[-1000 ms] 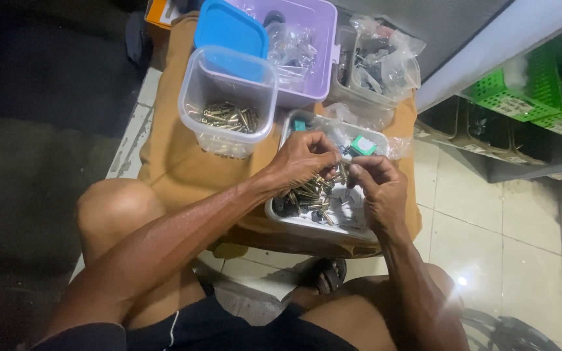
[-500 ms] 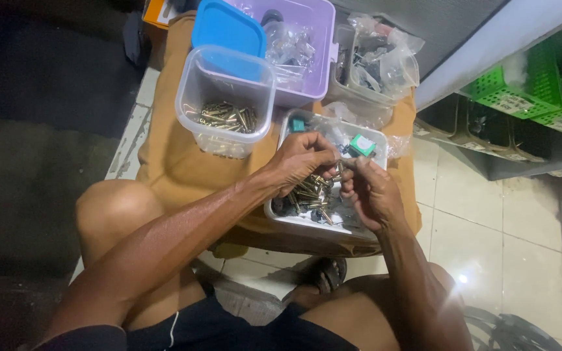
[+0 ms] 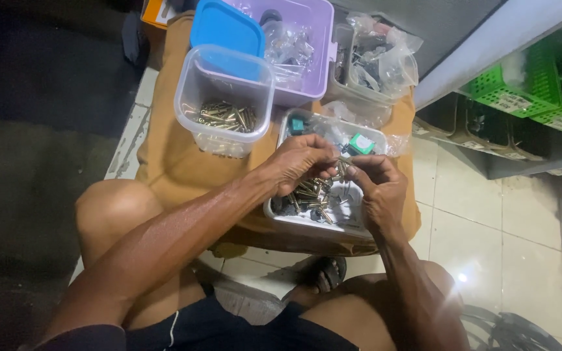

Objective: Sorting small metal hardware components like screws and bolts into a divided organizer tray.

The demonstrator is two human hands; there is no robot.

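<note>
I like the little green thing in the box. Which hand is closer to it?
Right. The right hand sits just below the small green part; the left hand is farther off to its left.

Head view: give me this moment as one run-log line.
left hand: pinching small metal part | right hand: pinching same part | below: clear tray of brass fittings | beside: clear tub

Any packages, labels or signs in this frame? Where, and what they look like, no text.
Clear plastic bags: crumpled, in the clear tub at the top of the stool, holding small dark parts.
Clear plastic bag: in the lilac rectangular bin, beside the blue lid.
White rectangular labels: on the front edges of the green plastic crates, far right.
Small green-and-white packet: in the clear tray, just above the right hand.
</note>
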